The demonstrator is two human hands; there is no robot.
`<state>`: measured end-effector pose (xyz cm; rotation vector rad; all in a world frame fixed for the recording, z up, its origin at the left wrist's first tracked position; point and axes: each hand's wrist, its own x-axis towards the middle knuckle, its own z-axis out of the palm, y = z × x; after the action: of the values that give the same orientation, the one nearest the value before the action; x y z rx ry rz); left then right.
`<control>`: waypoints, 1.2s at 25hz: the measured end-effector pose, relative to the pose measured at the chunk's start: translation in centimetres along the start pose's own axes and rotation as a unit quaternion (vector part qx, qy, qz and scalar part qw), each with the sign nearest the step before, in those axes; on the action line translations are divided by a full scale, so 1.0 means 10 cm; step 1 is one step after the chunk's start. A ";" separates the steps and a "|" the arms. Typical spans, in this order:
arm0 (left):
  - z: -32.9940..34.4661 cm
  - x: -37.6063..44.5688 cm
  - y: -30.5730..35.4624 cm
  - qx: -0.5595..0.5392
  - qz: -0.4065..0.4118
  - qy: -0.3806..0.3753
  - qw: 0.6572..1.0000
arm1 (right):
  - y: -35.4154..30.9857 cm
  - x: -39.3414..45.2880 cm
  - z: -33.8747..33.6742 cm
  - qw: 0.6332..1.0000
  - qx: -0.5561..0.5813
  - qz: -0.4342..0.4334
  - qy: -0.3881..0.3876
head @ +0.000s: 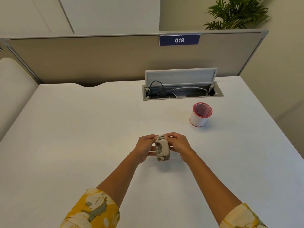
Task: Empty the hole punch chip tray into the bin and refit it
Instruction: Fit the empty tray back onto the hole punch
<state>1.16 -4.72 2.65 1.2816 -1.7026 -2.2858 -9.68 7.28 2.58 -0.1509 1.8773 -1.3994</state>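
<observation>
A small beige hole punch (pixel 162 149) is held just above the white desk (pixel 82 129), its long side pointing away from me. My left hand (pixel 144 148) grips its left side, fingertips on the far end. My right hand (pixel 178 146) grips its right side, fingertips also pinching the far end. The chip tray on its underside is hidden from view. A small white bin with a red rim and base (pixel 199 114) stands upright on the desk, farther away and to the right of my hands.
An open cable hatch (pixel 181 89) with its lid raised and cables inside sits at the back of the desk. A beige partition (pixel 98 60) with a blue "018" sign (pixel 179 40) closes off the far edge. A plant (pixel 236 13) stands behind it.
</observation>
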 end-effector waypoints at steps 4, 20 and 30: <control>0.16 0.14 0.03 -0.002 0.002 0.001 1.000 | 0.02 0.03 -0.15 1.000 0.011 -0.003 0.006; 1.10 0.61 0.03 0.100 -0.004 -0.024 0.995 | 0.25 0.37 -0.61 0.967 -0.152 -0.055 0.197; 1.05 0.50 0.08 0.170 0.026 -0.060 0.983 | 0.26 0.42 -0.55 0.948 -0.215 -0.089 0.220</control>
<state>-8.91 0.97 1.12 1.1450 -2.2147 -2.1505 -15.25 10.32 -1.23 -0.2428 2.5861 -1.1832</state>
